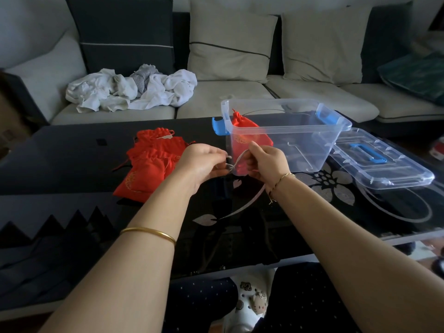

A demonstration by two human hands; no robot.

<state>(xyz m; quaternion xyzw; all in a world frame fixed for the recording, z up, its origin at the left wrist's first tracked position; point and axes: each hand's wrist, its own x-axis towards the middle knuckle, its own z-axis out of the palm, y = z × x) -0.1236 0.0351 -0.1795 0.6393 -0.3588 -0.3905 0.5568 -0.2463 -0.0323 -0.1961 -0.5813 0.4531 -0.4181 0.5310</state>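
Head view: my left hand and right hand each pinch the pale drawstring in curled fingers. Its red pouch shows between them, at the near corner of the clear box. I judge an even, outward pull on both ends closes the mouth cleanly.

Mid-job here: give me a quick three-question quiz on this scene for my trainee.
1. True or false: the lid sits closed on the clear box.
2. What do the left hand and right hand pinch? A) a pale cord B) a cushion C) a spoon
3. Fill in: the pile of red pouches lies to the ____ of the clear box.
Key: 1 false; 2 A; 3 left.
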